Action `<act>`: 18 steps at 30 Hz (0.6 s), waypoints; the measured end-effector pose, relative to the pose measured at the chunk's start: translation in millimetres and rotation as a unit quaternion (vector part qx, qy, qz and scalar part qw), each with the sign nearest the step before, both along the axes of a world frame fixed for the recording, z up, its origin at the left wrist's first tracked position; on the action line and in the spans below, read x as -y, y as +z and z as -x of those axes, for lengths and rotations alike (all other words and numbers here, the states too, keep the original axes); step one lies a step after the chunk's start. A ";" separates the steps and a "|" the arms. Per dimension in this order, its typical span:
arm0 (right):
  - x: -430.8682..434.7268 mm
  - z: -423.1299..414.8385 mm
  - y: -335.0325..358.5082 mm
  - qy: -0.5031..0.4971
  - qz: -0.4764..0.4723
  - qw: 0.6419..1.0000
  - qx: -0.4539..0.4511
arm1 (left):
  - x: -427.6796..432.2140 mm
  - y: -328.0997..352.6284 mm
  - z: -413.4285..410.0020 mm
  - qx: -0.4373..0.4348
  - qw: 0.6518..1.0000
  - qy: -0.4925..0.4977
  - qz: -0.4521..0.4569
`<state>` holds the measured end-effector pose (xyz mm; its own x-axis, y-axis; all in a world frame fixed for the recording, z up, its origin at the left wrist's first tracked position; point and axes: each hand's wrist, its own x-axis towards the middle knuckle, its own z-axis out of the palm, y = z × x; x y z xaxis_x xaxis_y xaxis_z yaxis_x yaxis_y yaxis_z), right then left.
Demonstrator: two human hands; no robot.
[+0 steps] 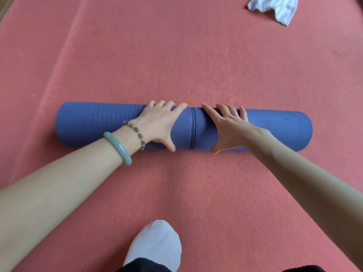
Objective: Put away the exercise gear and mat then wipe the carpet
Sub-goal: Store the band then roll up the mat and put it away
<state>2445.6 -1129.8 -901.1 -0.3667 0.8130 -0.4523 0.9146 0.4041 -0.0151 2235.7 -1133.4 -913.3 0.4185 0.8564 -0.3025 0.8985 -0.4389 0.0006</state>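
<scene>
Red carpet [196, 55] carries the rolled blue mat [88, 124], left grip [159, 124] and right grip [229, 128] clasping its middle.

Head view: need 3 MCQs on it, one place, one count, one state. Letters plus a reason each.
1. Where does the white cloth lie, relative to the mat?
A. draped on the mat
B. on the carpet, far right, apart from the mat
C. tucked under the mat

2. How many bracelets are on the left wrist?
A. none
B. one
C. two

3. What state is the mat in?
A. rolled up, with a strap round its middle
B. spread flat
C. folded in half

Answers:
1 B: the cloth sits on bare carpet at the top right, clear of the roll.
2 C: a pale green bangle and a beaded bracelet both show.
3 A: the mat is a tube, and the left hand and right hand grip it on either side of the strap.
</scene>
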 end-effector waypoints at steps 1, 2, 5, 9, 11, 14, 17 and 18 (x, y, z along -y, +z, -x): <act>2.8 -0.5 -3.5 0.012 -0.032 0.999 0.001 | -4.6 1.3 1.0 0.006 1.000 0.001 0.009; 4.8 -1.7 -7.2 0.024 -0.064 0.998 0.004 | -6.3 1.1 1.4 0.010 1.000 0.003 0.010; 11.2 -8.2 -19.7 0.047 -0.152 0.987 -0.019 | 7.6 -4.1 5.3 0.014 0.999 0.009 -0.039; 15.0 -15.4 -28.3 0.053 -0.201 0.977 -0.047 | 35.0 -12.4 33.5 0.012 0.991 0.009 -0.134; 11.5 -17.1 -26.0 0.064 -0.186 0.980 -0.036 | 39.8 -14.0 45.5 0.008 0.989 0.023 -0.146; 4.9 -18.8 -18.3 0.078 -0.129 0.989 0.001 | 35.7 -14.7 49.0 0.001 0.989 0.025 -0.145; -2.2 -18.4 -15.2 0.077 -0.132 0.988 0.020 | 26.8 -14.5 49.4 0.004 0.989 0.020 -0.146; -4.0 -17.7 -15.0 0.076 -0.135 0.988 0.019 | 24.7 -14.4 50.1 0.005 0.989 0.018 -0.144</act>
